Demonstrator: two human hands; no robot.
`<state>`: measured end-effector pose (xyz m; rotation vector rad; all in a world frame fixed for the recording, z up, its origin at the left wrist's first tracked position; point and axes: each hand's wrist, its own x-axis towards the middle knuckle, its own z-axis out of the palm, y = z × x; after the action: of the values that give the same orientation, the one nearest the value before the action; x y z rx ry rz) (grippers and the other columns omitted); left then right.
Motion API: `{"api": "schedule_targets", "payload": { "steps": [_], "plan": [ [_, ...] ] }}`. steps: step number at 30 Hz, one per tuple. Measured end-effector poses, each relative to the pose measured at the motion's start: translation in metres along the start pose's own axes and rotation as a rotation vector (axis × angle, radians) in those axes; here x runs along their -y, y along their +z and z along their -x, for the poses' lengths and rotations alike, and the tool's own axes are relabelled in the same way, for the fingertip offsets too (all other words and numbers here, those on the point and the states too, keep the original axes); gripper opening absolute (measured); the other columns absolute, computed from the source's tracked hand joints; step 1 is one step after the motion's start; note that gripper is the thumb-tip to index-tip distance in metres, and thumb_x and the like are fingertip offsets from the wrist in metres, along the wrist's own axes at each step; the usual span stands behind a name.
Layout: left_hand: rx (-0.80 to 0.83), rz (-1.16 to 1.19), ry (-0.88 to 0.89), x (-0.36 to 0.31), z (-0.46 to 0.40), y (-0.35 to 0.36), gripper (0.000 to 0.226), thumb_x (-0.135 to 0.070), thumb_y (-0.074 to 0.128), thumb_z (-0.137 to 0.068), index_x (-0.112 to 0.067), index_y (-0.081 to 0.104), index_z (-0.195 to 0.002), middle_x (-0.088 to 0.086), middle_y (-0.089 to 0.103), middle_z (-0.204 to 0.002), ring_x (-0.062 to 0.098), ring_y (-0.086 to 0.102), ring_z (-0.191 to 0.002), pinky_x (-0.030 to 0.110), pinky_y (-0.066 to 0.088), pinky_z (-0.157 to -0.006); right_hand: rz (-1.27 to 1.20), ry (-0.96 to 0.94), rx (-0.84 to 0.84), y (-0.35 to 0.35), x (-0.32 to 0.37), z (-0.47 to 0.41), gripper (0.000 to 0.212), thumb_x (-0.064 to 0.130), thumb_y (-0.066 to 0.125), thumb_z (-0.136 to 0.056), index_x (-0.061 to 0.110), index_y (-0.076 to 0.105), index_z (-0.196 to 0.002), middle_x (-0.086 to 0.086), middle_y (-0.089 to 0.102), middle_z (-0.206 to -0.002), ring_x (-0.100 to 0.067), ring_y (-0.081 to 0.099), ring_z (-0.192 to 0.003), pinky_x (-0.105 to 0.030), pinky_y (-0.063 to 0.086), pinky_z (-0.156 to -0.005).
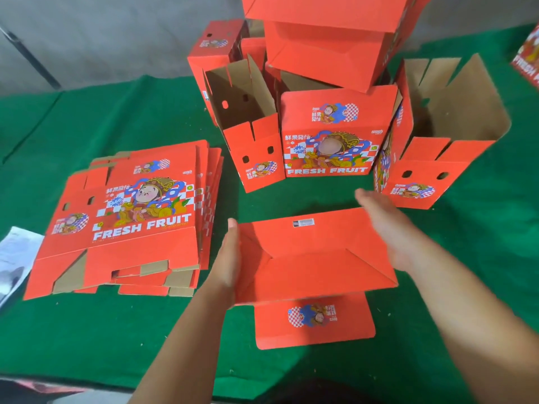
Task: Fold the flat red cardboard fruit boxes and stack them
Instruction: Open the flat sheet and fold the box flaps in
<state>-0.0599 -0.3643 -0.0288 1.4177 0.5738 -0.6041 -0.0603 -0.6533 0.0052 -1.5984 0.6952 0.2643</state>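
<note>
A red cardboard box [315, 258] stands bottom-up in front of me, its folded base flaps facing up and a printed flap lying toward me on the cloth. My left hand [229, 258] lies flat against its left side with straight fingers. My right hand [388, 228], blurred, rests with fingers extended on its right far corner. A pile of flat red boxes [128, 220] lies to the left. Folded boxes [335, 132] stand at the back, some open-topped [248, 126], with one upside-down box [326, 39] stacked on top.
A green cloth [87, 330] covers the table. White paper [14, 255] lies at the left edge. Another open folded box [443, 135] stands at the right, and part of a red box [528, 65] shows at the far right edge. A grey wall is behind.
</note>
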Motion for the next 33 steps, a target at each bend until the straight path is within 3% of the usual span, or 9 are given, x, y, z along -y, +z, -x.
{"api": "schedule_targets", "payload": {
  "steps": [3, 7, 12, 15, 19, 22, 27, 30, 33],
  "plan": [
    [0.089, 0.16, 0.106, -0.008, 0.013, 0.01, 0.078, -0.089, 0.041, -0.085, -0.026, 0.081, -0.107, 0.011, 0.076, -0.117, 0.027, 0.075, -0.107, 0.043, 0.055, -0.095, -0.357, 0.182, 0.153, -0.03, 0.009, 0.005, 0.07, 0.073, 0.062, -0.085, 0.026, 0.056, -0.137, -0.007, 0.07, -0.098, -0.027, 0.072, -0.089, -0.045, 0.057, -0.079],
    [0.003, 0.171, 0.527, -0.015, 0.025, 0.017, 0.018, -0.025, 0.07, -0.091, -0.027, 0.054, -0.096, -0.001, 0.065, -0.134, 0.028, 0.063, -0.099, 0.041, 0.046, -0.081, -0.464, 0.151, 0.443, -0.06, 0.003, 0.017, 0.066, 0.067, 0.065, -0.079, 0.018, 0.074, -0.122, -0.014, 0.075, -0.117, -0.032, 0.074, -0.102, -0.048, 0.062, -0.078],
    [0.174, 0.222, 0.573, -0.02, 0.029, -0.002, 0.087, -0.001, 0.067, -0.075, -0.045, 0.038, -0.145, -0.003, 0.048, -0.153, 0.029, 0.063, -0.127, 0.047, 0.051, -0.088, -0.438, 0.035, 0.483, -0.062, -0.033, 0.025, 0.063, 0.025, 0.065, -0.086, 0.024, 0.053, -0.148, -0.016, 0.066, -0.136, -0.036, 0.065, -0.122, -0.048, 0.055, -0.097],
    [0.141, 0.012, 0.391, -0.012, 0.026, -0.002, 0.071, -0.014, 0.078, -0.078, -0.043, 0.051, -0.138, 0.011, 0.063, -0.14, 0.031, 0.073, -0.11, 0.049, 0.06, -0.082, -0.385, -0.09, 0.479, -0.047, -0.043, 0.032, 0.077, -0.001, 0.062, -0.087, 0.039, 0.042, -0.149, -0.009, 0.068, -0.135, -0.036, 0.066, -0.121, -0.046, 0.061, -0.089],
    [-0.054, -0.004, 0.455, 0.0, 0.02, -0.001, 0.062, -0.022, 0.084, -0.075, -0.022, 0.057, -0.13, 0.014, 0.072, -0.121, 0.033, 0.075, -0.103, 0.049, 0.063, -0.08, -0.123, -0.219, 0.298, -0.039, -0.052, 0.03, 0.077, -0.019, 0.055, -0.089, 0.039, 0.043, -0.138, -0.003, 0.068, -0.128, -0.016, 0.071, -0.109, -0.037, 0.059, -0.084],
    [-0.06, -0.106, 0.51, 0.002, 0.017, -0.006, 0.047, -0.011, 0.08, -0.087, -0.018, 0.055, -0.126, 0.006, 0.077, -0.105, 0.019, 0.074, -0.091, 0.024, 0.058, -0.068, -0.038, -0.223, 0.128, -0.033, -0.056, 0.026, 0.055, -0.009, 0.064, -0.089, 0.033, 0.057, -0.123, -0.01, 0.065, -0.121, -0.024, 0.069, -0.108, -0.04, 0.056, -0.092],
    [-0.171, -0.292, 0.551, 0.003, 0.014, 0.007, 0.037, -0.01, 0.074, -0.093, -0.019, 0.057, -0.124, 0.017, 0.061, -0.125, 0.026, 0.07, -0.104, 0.028, 0.057, -0.079, 0.022, -0.223, -0.052, -0.023, -0.057, 0.019, 0.027, -0.001, 0.07, -0.084, 0.023, 0.067, -0.097, 0.006, 0.073, -0.073, -0.004, 0.066, -0.063, -0.016, 0.047, -0.052],
    [-0.109, -0.209, 0.648, -0.012, 0.009, 0.017, 0.052, -0.004, 0.069, -0.096, -0.018, 0.049, -0.143, 0.016, 0.057, -0.135, 0.024, 0.07, -0.112, 0.032, 0.059, -0.092, 0.036, -0.288, -0.109, -0.024, -0.05, 0.009, 0.024, 0.002, 0.071, -0.086, 0.023, 0.068, -0.096, -0.003, 0.063, -0.075, -0.018, 0.059, -0.071, -0.03, 0.047, -0.066],
    [0.075, -0.327, 0.706, -0.032, -0.006, 0.021, 0.045, 0.002, 0.06, -0.1, -0.012, 0.051, -0.142, 0.01, 0.064, -0.135, 0.012, 0.069, -0.114, 0.024, 0.055, -0.09, -0.1, -0.304, -0.144, -0.025, -0.035, -0.008, 0.045, 0.004, 0.066, -0.093, 0.034, 0.058, -0.126, -0.004, 0.068, -0.095, -0.018, 0.062, -0.088, -0.036, 0.048, -0.084]
  ]
}}
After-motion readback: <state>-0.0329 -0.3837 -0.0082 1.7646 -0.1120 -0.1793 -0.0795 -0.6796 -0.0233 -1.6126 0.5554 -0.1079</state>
